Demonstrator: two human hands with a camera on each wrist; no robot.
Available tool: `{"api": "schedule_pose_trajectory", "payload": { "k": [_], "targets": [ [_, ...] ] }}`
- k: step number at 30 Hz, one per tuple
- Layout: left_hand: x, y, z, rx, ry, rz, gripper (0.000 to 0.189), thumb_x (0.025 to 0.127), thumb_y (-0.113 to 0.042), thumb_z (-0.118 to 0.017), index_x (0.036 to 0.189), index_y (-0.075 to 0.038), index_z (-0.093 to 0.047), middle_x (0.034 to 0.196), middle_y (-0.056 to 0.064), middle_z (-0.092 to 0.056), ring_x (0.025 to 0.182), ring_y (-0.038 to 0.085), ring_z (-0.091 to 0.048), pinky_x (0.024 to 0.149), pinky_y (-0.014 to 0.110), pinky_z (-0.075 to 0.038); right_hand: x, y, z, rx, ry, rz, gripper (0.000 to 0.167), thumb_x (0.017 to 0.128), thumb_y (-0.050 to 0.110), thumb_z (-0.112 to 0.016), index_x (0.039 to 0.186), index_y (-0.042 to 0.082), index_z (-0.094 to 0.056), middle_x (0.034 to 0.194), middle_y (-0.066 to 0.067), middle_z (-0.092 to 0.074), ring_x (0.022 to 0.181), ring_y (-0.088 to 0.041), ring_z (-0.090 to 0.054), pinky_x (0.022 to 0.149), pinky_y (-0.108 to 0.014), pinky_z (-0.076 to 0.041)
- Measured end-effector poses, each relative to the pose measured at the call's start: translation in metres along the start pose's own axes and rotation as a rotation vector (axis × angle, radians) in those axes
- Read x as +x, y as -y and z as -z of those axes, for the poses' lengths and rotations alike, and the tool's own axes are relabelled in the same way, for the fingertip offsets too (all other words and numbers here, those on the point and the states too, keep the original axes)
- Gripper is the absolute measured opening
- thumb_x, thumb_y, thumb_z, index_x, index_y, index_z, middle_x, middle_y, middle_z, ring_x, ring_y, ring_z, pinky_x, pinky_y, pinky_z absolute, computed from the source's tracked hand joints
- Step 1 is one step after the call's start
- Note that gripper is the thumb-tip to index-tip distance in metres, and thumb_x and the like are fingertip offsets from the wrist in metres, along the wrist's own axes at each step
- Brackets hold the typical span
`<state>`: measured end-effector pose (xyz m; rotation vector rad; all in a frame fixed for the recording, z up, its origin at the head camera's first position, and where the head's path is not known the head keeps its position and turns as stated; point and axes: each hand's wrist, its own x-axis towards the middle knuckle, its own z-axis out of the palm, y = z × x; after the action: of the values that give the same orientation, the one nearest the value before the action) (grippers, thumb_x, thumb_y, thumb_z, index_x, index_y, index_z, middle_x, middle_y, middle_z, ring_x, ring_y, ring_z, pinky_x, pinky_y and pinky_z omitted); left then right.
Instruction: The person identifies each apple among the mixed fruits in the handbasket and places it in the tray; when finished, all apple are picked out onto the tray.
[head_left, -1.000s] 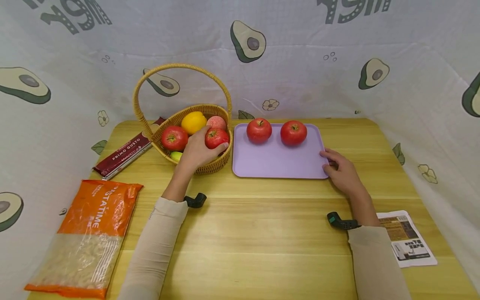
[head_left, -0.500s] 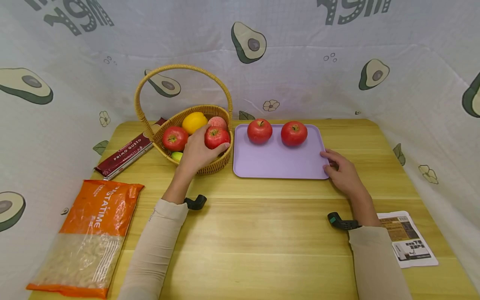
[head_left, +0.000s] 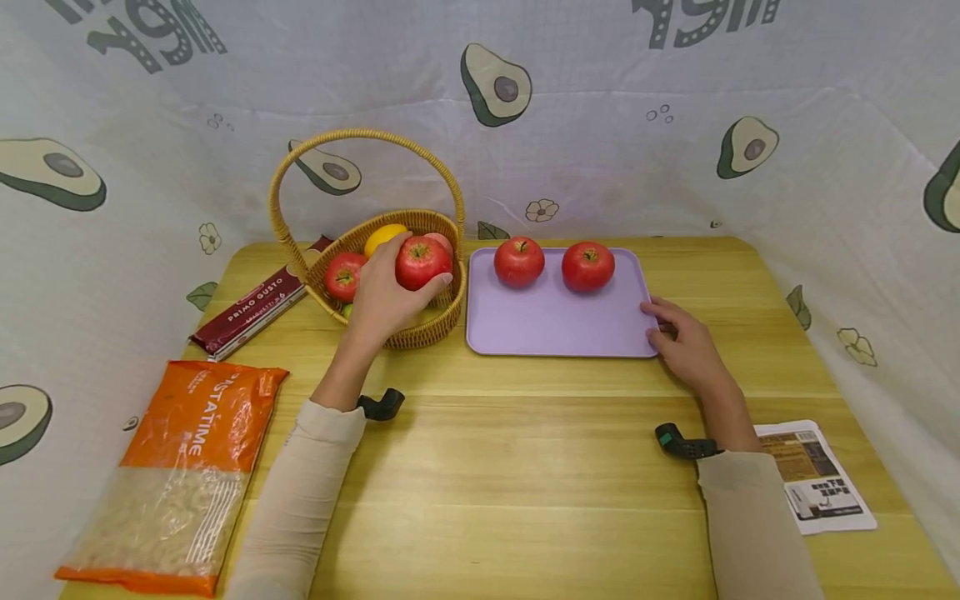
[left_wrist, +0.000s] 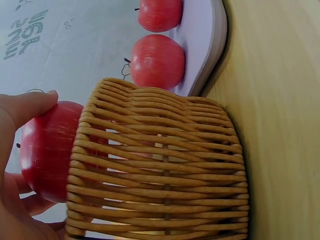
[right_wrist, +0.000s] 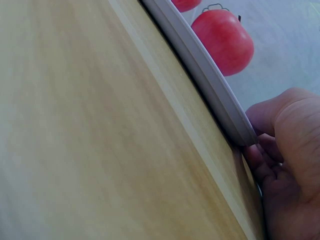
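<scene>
My left hand [head_left: 385,298] grips a red apple [head_left: 422,262] just above the wicker basket [head_left: 427,333]. In the left wrist view, the held apple [left_wrist: 50,150] rises past the basket's rim, thumb on one side and fingers on the other. Inside the basket are another red apple [head_left: 344,277], a yellow lemon-like fruit [head_left: 386,237] and a pinkish round fruit [head_left: 441,242], partly hidden. My right hand [head_left: 686,346] pinches the right edge of a lilac tray [head_left: 555,329], thumb above and fingers below in the right wrist view. Two red apples, one left [head_left: 519,262] and one right [head_left: 588,267], sit on the tray.
A dark red spaghetti pack [head_left: 258,308] lies left of the basket, partly behind it. An orange-topped pasta bag [head_left: 180,475] lies at the front left. A white printed pouch [head_left: 817,479] is beside the right forearm. The basket's tall handle [head_left: 367,132] arches over the fruit.
My left hand has lifted the apple up from among the basket's fruit and shifted slightly left. The right hand and the tray have stayed put.
</scene>
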<state>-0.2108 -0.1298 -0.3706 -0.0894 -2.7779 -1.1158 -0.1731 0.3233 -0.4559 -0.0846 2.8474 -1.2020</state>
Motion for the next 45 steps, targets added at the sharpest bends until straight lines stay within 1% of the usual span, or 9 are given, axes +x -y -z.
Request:
{"api": "schedule_pose_trajectory", "payload": {
  "k": [8, 13, 17, 24, 27, 30, 34, 40, 45],
  "targets": [
    [-0.004, -0.011, 0.003, -0.021, -0.026, -0.023, 0.092, 0.081, -0.070, -0.072, 0.156, -0.025, -0.041, 0.155, 0.005, -0.048, 0.140, 0.037, -0.043, 0.108, 0.062, -0.046, 0.000, 0.002, 0.001, -0.008, -0.004, 0.006, 0.047, 0.107, 0.013, -0.048, 0.153, 0.001, -0.047, 0.167, -0.020, -0.031, 0.140, -0.047, -0.043, 0.113, -0.066, -0.037],
    [-0.007, -0.021, -0.002, -0.112, -0.030, -0.039, 0.089, 0.080, -0.067, -0.076, 0.149, -0.023, -0.042, 0.145, 0.004, -0.056, 0.128, 0.030, -0.054, 0.103, 0.052, -0.053, -0.001, 0.002, 0.002, -0.011, -0.001, 0.008, 0.048, 0.107, 0.013, -0.048, 0.153, 0.001, -0.046, 0.167, -0.020, -0.031, 0.140, -0.048, -0.043, 0.112, -0.066, -0.037],
    [-0.009, -0.029, -0.012, -0.174, -0.012, -0.091, 0.085, 0.080, -0.063, -0.078, 0.145, -0.020, -0.043, 0.138, 0.004, -0.060, 0.121, 0.025, -0.059, 0.100, 0.045, -0.056, -0.002, 0.001, 0.002, -0.010, 0.000, 0.004, 0.047, 0.107, 0.013, -0.048, 0.153, 0.001, -0.046, 0.167, -0.020, -0.030, 0.140, -0.047, -0.043, 0.112, -0.066, -0.038],
    [-0.012, -0.041, -0.038, -0.188, 0.039, -0.197, 0.081, 0.083, -0.058, -0.078, 0.149, -0.023, -0.049, 0.151, 0.002, -0.051, 0.137, 0.027, -0.047, 0.110, 0.051, -0.048, -0.001, -0.001, 0.002, -0.012, 0.001, 0.001, 0.047, 0.107, 0.013, -0.048, 0.153, 0.003, -0.046, 0.167, -0.019, -0.032, 0.139, -0.046, -0.045, 0.112, -0.065, -0.039],
    [-0.013, -0.047, -0.048, -0.197, 0.079, -0.220, 0.080, 0.084, -0.056, -0.077, 0.151, -0.023, -0.047, 0.151, 0.002, -0.053, 0.136, 0.025, -0.050, 0.110, 0.048, -0.049, -0.001, -0.001, 0.002, -0.012, 0.002, 0.001, 0.047, 0.107, 0.013, -0.048, 0.153, 0.003, -0.046, 0.167, -0.019, -0.031, 0.139, -0.046, -0.045, 0.112, -0.065, -0.039],
    [-0.013, -0.051, -0.058, -0.247, 0.136, -0.214, 0.079, 0.085, -0.053, -0.077, 0.150, -0.021, -0.046, 0.143, 0.004, -0.059, 0.124, 0.022, -0.059, 0.102, 0.044, -0.055, -0.001, 0.000, 0.002, -0.011, 0.002, 0.003, 0.048, 0.107, 0.013, -0.048, 0.153, 0.003, -0.046, 0.167, -0.019, -0.031, 0.139, -0.046, -0.044, 0.112, -0.065, -0.039],
    [-0.013, -0.053, -0.072, -0.295, 0.205, -0.170, 0.079, 0.087, -0.050, -0.078, 0.150, -0.018, -0.043, 0.138, 0.008, -0.061, 0.115, 0.023, -0.063, 0.096, 0.044, -0.059, -0.001, 0.001, 0.001, -0.010, 0.000, 0.008, 0.047, 0.107, 0.013, -0.048, 0.153, 0.002, -0.046, 0.167, -0.020, -0.031, 0.141, -0.048, -0.043, 0.112, -0.065, -0.038],
    [-0.012, -0.054, -0.091, -0.235, 0.256, -0.142, 0.083, 0.088, -0.046, -0.078, 0.156, -0.018, -0.039, 0.148, 0.010, -0.055, 0.126, 0.024, -0.058, 0.104, 0.042, -0.055, -0.001, 0.002, 0.001, -0.005, 0.002, 0.004, 0.048, 0.107, 0.013, -0.048, 0.154, 0.002, -0.046, 0.167, -0.020, -0.031, 0.142, -0.048, -0.042, 0.113, -0.065, -0.038],
    [-0.012, -0.051, -0.103, -0.167, 0.259, -0.152, 0.084, 0.089, -0.042, -0.077, 0.158, -0.016, -0.037, 0.153, 0.010, -0.050, 0.137, 0.026, -0.051, 0.115, 0.048, -0.045, -0.001, 0.002, 0.001, -0.006, -0.001, 0.006, 0.048, 0.107, 0.013, -0.048, 0.153, 0.001, -0.046, 0.167, -0.020, -0.031, 0.142, -0.048, -0.042, 0.113, -0.065, -0.037]
  ]
}}
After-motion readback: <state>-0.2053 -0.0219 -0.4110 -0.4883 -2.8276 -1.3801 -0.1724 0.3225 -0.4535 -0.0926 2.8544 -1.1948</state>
